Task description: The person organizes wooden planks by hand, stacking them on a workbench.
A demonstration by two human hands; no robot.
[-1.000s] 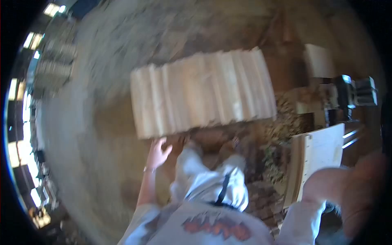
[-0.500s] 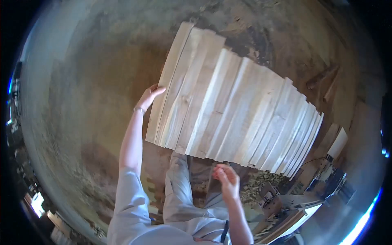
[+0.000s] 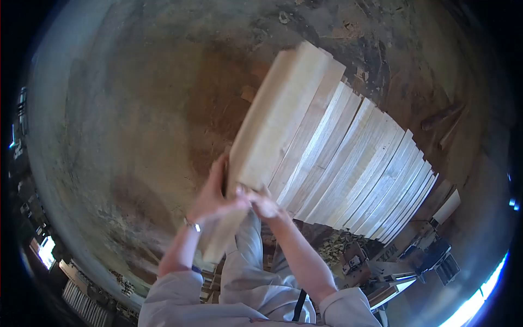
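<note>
Stained floor [image 3: 125,109], wood shavings [image 3: 336,248] beside plank row [image 3: 357,163]; both hands [image 3: 213,200] grasping blurred board [image 3: 280,117]

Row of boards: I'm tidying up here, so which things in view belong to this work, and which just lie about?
In the work:
- left hand
- right hand
- blurred board at their fingers
- row of boards

Apparently lying about:
- wood scraps
- dark stick

Boards [image 3: 354,163] ahead of the legs [image 3: 249,242]
</note>
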